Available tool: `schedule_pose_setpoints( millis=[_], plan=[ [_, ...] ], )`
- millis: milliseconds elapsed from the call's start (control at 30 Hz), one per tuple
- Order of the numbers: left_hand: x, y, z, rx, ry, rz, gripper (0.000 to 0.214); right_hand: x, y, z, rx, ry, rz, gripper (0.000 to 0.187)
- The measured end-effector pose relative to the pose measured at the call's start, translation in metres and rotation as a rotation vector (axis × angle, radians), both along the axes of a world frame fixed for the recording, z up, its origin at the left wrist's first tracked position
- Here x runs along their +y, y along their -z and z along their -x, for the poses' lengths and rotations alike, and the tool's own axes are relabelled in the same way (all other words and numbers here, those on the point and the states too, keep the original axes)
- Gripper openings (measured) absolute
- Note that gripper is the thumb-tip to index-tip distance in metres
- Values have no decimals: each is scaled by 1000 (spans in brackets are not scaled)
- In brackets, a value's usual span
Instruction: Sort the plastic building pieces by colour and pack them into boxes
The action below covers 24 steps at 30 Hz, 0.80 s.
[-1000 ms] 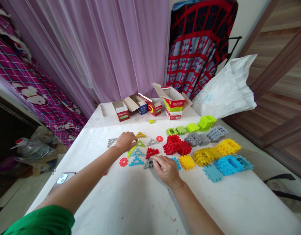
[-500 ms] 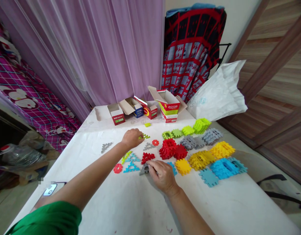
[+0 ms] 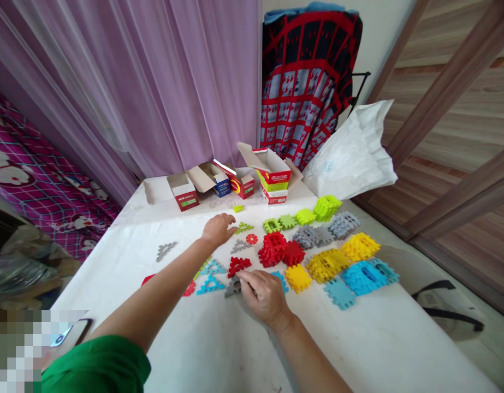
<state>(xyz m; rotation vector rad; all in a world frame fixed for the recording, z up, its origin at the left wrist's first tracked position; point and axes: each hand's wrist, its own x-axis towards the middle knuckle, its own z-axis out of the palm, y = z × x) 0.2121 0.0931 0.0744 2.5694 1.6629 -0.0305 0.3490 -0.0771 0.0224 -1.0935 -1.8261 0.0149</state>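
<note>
My left hand reaches over the white table with fingers loosely spread. Its fingertips are just short of a green triangle piece that lies flat. My right hand is closed in a pinch on a grey triangle piece resting on the table. Around it lie a red triangle piece, two blue triangles and another grey triangle. A small red round piece sits by the green triangle.
Sorted piles of square pieces lie to the right: red, yellow, blue, grey and green. Open small boxes and a white bag stand at the back. A phone lies at the left edge.
My left hand carried the green triangle from the cluster toward the back and let it go beside the red round piece. My right hand stayed on the grey triangle.
</note>
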Motion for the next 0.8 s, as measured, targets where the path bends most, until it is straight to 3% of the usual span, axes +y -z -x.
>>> schedule_pose_setpoints(
  millis=[100, 200, 300, 500, 633, 800],
  plan=[
    [-15, -14, 43, 31, -41, 15, 27, 0, 1, 0, -3, -4, -9, 22],
    [-38, -24, 82, 93, -55, 126, 17, 0, 2, 0, -11, -20, -10, 22],
    [-63, -25, 101, 127, -74, 200, 19, -1, 3, 1, -21, -34, -16, 22],
    [-87, -11, 90, 153, -135, 205, 28, -1, 4, 0, -28, -32, 1, 23],
    [-82, -9, 80, 187, -163, 228, 25, -1, 4, -1, -25, -21, 5, 23],
    [-76, -17, 73, 259, -152, 267, 25, -2, 1, 2, -8, -21, -23, 22]
  ],
)
